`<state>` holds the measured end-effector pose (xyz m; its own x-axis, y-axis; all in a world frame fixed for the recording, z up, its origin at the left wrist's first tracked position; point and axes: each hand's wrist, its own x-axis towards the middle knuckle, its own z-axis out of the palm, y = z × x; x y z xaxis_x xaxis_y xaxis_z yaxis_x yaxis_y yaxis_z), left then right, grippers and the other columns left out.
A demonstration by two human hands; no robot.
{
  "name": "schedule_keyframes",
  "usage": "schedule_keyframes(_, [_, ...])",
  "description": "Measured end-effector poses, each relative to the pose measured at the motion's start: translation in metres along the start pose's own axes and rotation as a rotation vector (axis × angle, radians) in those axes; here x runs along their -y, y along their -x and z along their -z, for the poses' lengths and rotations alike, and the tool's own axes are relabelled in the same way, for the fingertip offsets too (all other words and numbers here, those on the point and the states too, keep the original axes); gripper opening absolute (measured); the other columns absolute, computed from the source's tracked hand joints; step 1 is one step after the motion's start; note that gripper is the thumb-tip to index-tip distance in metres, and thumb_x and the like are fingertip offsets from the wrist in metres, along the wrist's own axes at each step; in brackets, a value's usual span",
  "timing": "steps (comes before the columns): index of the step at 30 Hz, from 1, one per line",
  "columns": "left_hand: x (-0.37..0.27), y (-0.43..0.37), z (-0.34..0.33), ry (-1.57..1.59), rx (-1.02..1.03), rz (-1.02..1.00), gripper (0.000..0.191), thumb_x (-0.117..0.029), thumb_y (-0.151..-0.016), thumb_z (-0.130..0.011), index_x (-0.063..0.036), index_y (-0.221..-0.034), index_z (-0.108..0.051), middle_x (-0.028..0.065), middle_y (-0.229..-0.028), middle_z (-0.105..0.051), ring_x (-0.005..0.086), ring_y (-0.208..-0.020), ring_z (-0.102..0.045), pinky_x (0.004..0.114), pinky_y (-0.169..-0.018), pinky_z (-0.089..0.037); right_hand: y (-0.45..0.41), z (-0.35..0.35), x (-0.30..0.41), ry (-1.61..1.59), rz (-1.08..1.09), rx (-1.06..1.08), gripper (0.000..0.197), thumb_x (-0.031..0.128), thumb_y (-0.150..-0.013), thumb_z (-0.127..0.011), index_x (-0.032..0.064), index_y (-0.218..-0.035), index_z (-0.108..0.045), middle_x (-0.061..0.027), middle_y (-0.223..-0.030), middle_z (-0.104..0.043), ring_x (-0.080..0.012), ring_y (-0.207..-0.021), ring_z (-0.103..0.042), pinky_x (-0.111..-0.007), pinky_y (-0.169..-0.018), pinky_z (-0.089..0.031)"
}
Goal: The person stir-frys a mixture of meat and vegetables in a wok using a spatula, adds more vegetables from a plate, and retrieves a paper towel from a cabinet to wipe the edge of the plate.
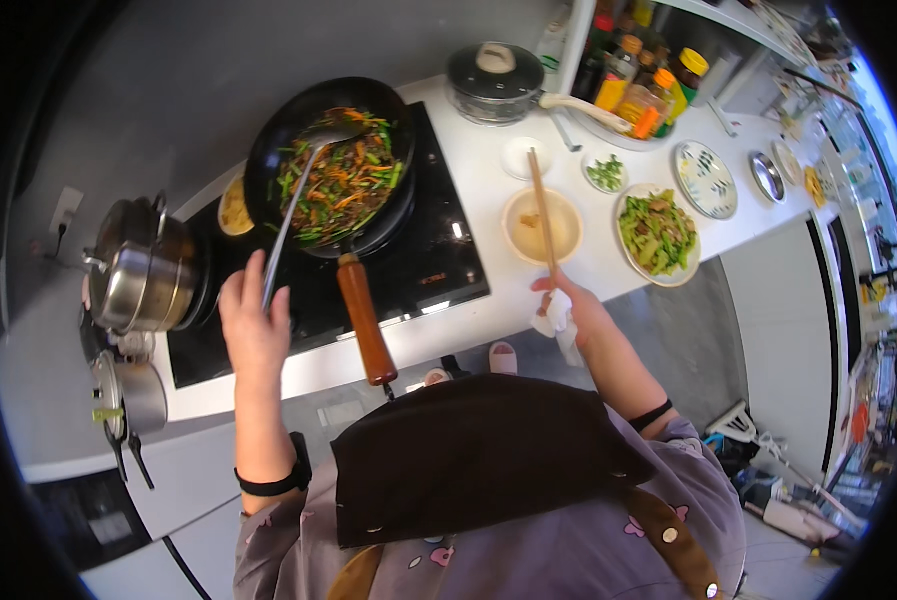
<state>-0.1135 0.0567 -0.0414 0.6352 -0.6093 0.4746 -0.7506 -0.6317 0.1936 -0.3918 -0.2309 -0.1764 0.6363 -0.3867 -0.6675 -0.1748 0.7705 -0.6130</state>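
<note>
My left hand [257, 319] has its fingers spread around the end of a metal spatula's handle [287, 217]; no closed grip shows. The spatula's head rests on shredded carrot, green stems and darker pieces [343, 187] in a black wok [264, 161]. The wok's wooden handle [366, 322] points toward me. My right hand [579, 304] holds wooden chopsticks [542, 202] and a crumpled white tissue [557, 319]. The chopsticks cross over a cream bowl [512, 232] with a small yellowish lump inside, and their far ends reach a small white dish [519, 159].
A steel pot [140, 277] and a bowl of yellow food [234, 206] flank the wok on the black cooktop [448, 255]. Right of it are a lidded glass saucepan [493, 90], chopped scallions [606, 172], a plate of stir-fried greens [658, 232], a patterned plate [706, 180] and bottles [647, 97].
</note>
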Motion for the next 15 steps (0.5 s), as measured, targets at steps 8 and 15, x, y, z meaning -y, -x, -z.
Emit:
schedule_keyframes(8, [-0.071, -0.007, -0.004, 0.188, -0.063, -0.612, 0.042, 0.001, -0.059, -0.063, -0.005, -0.1, -0.067, 0.0061, -0.08, -0.058, 0.0234, -0.077, -0.058, 0.035, -0.066, -0.049, 0.026, -0.052, 0.007, -0.022, 0.115, 0.377, 0.026, 0.025, -0.097, -0.043, 0.0043, -0.084, -0.053, -0.006, -0.065, -0.055, -0.0144, -0.054, -0.052, -0.026, -0.049, -0.043])
schedule_keyframes(15, [-0.093, -0.026, -0.035, 0.177, 0.006, -0.681, 0.052, -0.004, -0.069, -0.061, -0.0111, -0.121, -0.059, 0.0079, -0.086, -0.049, 0.0233, -0.075, -0.054, 0.033, -0.068, -0.048, 0.052, -0.148, 0.028, 0.365, -0.025, 0.625, 0.031, 0.033, -0.098, -0.045, 0.0084, -0.081, -0.055, 0.0014, -0.068, -0.053, -0.0043, -0.056, -0.048, -0.019, -0.05, -0.037])
